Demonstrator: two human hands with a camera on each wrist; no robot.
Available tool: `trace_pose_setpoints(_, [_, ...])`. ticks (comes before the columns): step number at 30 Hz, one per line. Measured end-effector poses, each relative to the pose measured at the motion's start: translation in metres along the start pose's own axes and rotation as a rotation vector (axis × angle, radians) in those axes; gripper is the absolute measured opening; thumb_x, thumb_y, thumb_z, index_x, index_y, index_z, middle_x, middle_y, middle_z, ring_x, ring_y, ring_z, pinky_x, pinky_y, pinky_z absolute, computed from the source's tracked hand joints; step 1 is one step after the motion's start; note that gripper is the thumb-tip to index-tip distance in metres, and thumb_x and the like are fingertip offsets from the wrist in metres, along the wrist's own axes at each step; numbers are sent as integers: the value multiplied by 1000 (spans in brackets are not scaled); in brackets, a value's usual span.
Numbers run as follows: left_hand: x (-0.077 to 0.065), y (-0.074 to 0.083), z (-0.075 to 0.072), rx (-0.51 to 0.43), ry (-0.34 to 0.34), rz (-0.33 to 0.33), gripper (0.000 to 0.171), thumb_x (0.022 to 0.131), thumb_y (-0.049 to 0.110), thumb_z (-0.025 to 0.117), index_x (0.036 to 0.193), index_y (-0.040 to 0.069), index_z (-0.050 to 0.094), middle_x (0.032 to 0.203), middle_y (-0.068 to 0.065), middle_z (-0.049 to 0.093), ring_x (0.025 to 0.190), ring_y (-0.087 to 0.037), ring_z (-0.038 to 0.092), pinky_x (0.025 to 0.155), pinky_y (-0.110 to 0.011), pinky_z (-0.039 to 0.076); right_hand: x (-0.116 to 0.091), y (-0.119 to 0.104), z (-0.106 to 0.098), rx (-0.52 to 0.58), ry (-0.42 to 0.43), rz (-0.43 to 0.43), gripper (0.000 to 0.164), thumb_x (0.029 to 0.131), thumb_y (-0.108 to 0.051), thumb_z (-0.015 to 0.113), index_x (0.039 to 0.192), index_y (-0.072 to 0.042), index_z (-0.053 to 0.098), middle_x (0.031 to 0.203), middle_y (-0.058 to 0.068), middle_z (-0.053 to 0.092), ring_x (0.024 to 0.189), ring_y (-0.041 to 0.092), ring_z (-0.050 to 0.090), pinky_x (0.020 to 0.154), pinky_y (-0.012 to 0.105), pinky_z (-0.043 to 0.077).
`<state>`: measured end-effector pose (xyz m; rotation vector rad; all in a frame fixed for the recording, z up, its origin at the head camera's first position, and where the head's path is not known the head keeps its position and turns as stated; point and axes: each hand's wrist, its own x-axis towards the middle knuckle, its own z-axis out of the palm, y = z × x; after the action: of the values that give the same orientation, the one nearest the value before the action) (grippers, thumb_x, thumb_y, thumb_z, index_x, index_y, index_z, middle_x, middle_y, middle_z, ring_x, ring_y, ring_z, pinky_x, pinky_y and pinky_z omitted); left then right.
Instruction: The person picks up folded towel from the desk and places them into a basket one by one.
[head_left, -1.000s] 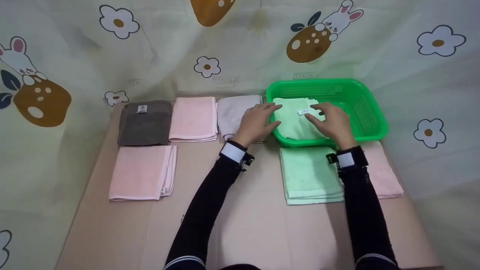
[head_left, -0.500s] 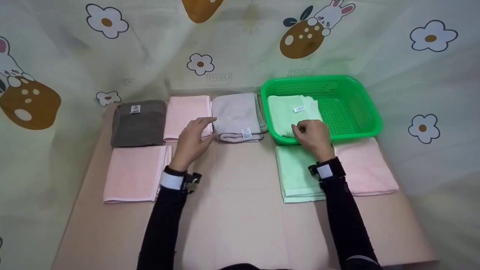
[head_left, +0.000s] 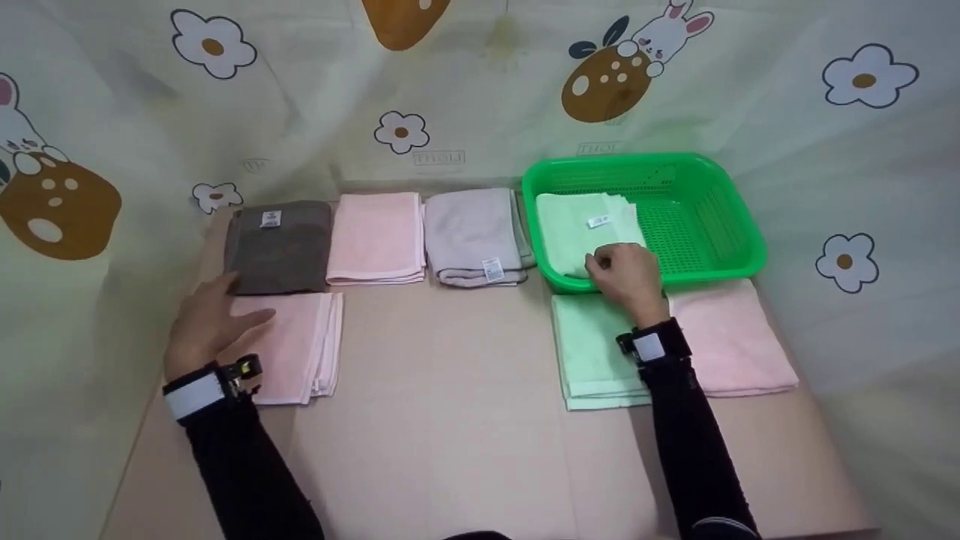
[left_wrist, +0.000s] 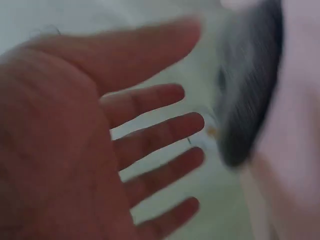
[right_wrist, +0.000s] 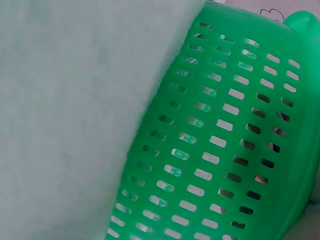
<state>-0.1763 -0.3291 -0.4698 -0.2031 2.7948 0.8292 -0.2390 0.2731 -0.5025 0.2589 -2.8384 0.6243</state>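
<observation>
My left hand (head_left: pixel 202 326) hovers at the left edge of a folded pink towel (head_left: pixel 281 349), its fingertips near the corner of a dark grey folded towel (head_left: pixel 281 251). In the left wrist view its fingers are spread, with a blurred dark grey towel edge (left_wrist: pixel 250 85) beside them. On the right, my right hand (head_left: pixel 628 281) grips the front rim of a green plastic basket (head_left: pixel 739 247) with curled fingers. A folded light green towel (head_left: pixel 577 225) with a white tag lies in the basket's left part. Slotted basket wall (right_wrist: pixel 225 125) fills much of the right wrist view.
Along the back lie a pink towel (head_left: pixel 377 236) and a light grey towel (head_left: pixel 476 229), both folded. In front of the basket are another green towel (head_left: pixel 596 364) and a pink towel (head_left: pixel 731 341). A patterned curtain (head_left: pixel 315 82) surrounds the table (head_left: pixel 435 420).
My left hand has left the green towel in the basket and moved far left to the pink towel. My right hand has shifted from the towel to the basket's front rim.
</observation>
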Motion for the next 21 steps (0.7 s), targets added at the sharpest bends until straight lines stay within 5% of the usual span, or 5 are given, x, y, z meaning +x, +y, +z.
trace_pose_setpoints(3, [-1,-25,-4,-19,-116,-103,117,88,51,79,159,-13,12,155,-46,25,141,-63,30,113,-74,29,-1,1,0,0,7,-5,36,96,-28,64,65,-12,70,68,5,72,65,29,66,66,47,49])
trace_pose_setpoints(8, [-6,-44,-7,-27,-259,-260,118,87,57,76,151,-20,14,147,-48,33,129,-58,42,108,-67,39,-1,1,0,-1,1,-7,37,97,-29,64,64,-12,69,68,5,72,65,29,66,66,47,49])
trace_pose_setpoints(16, [2,-36,2,65,-332,-256,96,84,56,79,126,-22,45,108,-30,59,97,-39,57,82,-46,53,0,0,-2,-11,2,-6,37,96,-30,64,64,-12,69,69,5,72,66,30,66,66,46,48])
trace_pose_setpoints(21, [8,-24,8,108,-356,-259,94,80,58,82,119,-22,51,95,-20,60,89,-32,56,75,-40,52,-1,0,-2,-5,0,-6,39,97,-29,64,62,-12,66,67,5,70,65,29,64,64,45,47])
